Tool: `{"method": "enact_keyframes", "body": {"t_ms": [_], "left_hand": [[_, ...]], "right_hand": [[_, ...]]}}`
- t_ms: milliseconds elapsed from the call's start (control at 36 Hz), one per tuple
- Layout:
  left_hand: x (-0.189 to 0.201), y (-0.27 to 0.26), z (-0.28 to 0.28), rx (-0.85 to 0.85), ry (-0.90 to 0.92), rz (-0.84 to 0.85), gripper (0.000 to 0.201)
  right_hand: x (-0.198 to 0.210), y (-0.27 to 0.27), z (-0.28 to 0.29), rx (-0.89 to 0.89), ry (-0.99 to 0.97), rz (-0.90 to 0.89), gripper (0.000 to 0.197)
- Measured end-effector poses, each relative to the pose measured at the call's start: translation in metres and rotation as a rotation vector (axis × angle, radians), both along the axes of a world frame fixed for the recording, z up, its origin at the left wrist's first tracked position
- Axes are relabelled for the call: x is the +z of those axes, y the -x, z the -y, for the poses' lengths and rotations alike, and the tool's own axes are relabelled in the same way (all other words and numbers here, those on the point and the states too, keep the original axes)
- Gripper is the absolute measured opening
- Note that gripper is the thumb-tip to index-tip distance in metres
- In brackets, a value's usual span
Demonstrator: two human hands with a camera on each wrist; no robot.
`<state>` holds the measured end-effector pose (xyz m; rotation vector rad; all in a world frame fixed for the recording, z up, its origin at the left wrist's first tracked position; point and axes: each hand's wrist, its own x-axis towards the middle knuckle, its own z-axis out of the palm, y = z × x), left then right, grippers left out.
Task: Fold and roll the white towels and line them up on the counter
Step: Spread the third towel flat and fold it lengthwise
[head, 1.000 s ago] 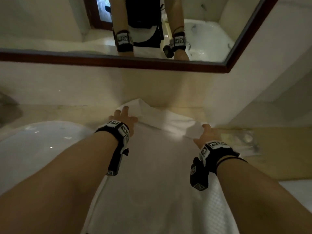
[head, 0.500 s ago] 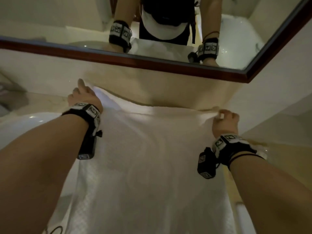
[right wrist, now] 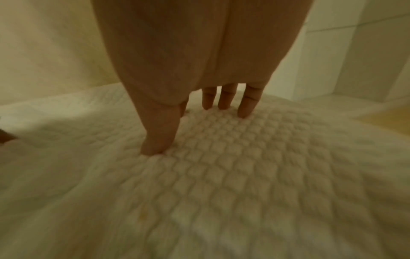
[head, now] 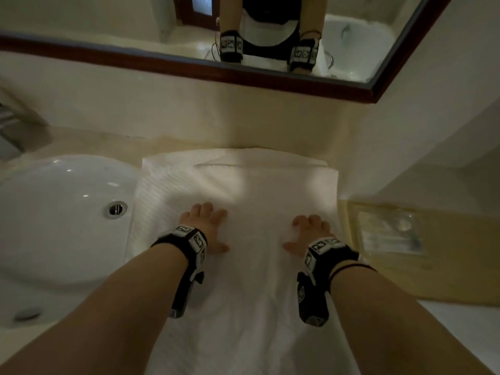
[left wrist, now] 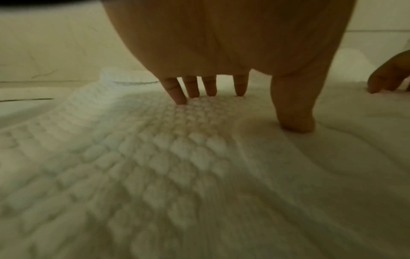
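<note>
A white waffle-weave towel (head: pixel 251 185) lies spread on the counter, its far end against the wall, its near end running out of the head view at the bottom. My left hand (head: pixel 207 226) presses flat on it left of centre, fingers straight and spread. My right hand (head: pixel 308 234) presses flat on it right of centre. In the left wrist view the left fingers (left wrist: pixel 193 87) and thumb touch the towel (left wrist: pixel 177 166), with the right hand (left wrist: pixel 388 77) at the right edge. In the right wrist view the right fingers (right wrist: pixel 226 99) rest straight on the towel (right wrist: pixel 233 166).
A white sink basin (head: pixel 59 212) with a metal drain sits left of the towel. A clear plastic packet (head: pixel 389 234) lies on the yellowish counter (head: pixel 446 266) at the right. A wood-framed mirror (head: pixel 243 74) hangs on the wall behind. White wall blocks close the right corner.
The hands had lifted the towel's far edge up toward the wall by its corners; now the towel lies flat, and both hands have let go and come back to press on its middle.
</note>
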<state>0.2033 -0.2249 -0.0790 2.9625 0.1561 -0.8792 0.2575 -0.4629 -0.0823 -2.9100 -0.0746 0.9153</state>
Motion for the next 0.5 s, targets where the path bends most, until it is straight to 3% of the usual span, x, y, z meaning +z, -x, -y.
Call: {"method": "enact_keyframes", "body": {"t_ms": [83,167,222,306,389,500], "left_hand": [[0.006,0.007,0.001,-0.036,0.012,0.007,0.089],[0.013,0.008,0.001,-0.038,-0.013,0.002,0.075],[0.017,0.001,-0.001,0.007,-0.002,0.024,0.067],[0.018,-0.015,-0.011,0.108,0.054,0.044,0.072],[0.013,-0.033,-0.029,0.179,0.077,0.031,0.073],[0.003,-0.053,-0.053,0.171,0.017,-0.052,0.069]], "right_hand": [[0.004,0.009,0.006,0.040,0.069,-0.062,0.076],[0.010,0.007,0.005,0.073,0.140,-0.141,0.085],[0.019,-0.003,0.000,0.029,0.106,-0.100,0.070],[0.029,-0.021,-0.003,-0.075,-0.071,0.078,0.051],[0.027,-0.035,-0.007,-0.034,-0.114,0.105,0.062],[0.005,-0.042,-0.020,0.008,-0.025,-0.062,0.075]]}}
